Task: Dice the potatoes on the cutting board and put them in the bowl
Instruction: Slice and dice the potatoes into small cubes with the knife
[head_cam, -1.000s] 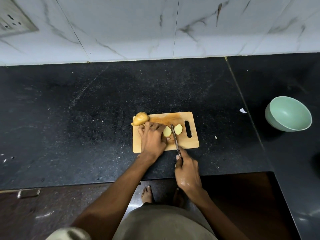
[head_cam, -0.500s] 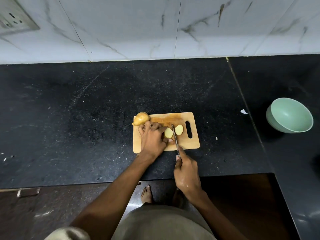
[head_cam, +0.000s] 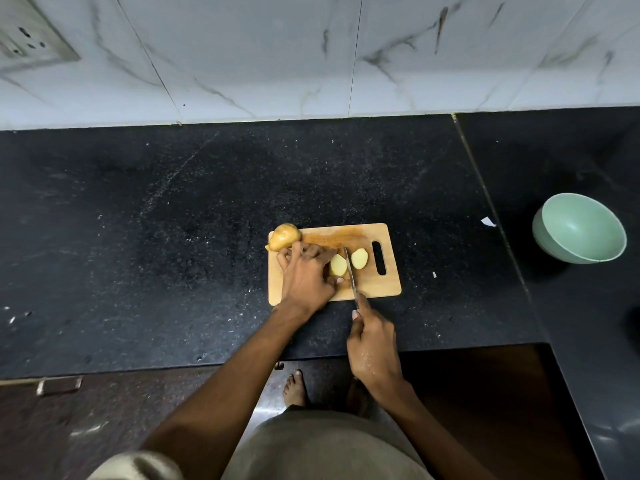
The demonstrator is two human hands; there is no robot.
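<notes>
A small wooden cutting board (head_cam: 377, 285) lies on the black counter. My left hand (head_cam: 306, 277) presses down on a cut potato piece (head_cam: 337, 265), its pale face turned to the right. A knife (head_cam: 350, 270) held in my right hand (head_cam: 372, 344) stands blade-down just right of that piece. A separate potato slice (head_cam: 359, 258) lies flat beyond the blade, near the board's handle slot. A whole unpeeled potato (head_cam: 284, 236) rests at the board's far left corner. The pale green bowl (head_cam: 581, 228) sits empty far to the right.
The black granite counter (head_cam: 173, 237) stretches wide to the left and behind the board, up to a white marble wall. A seam splits off the right counter section where the bowl stands. Small white scraps (head_cam: 488, 221) lie between board and bowl. The counter's front edge runs just below my right hand.
Almost nothing moved: the knife stays between the held piece and the slice, with only a slight shift of the blade and my right hand.
</notes>
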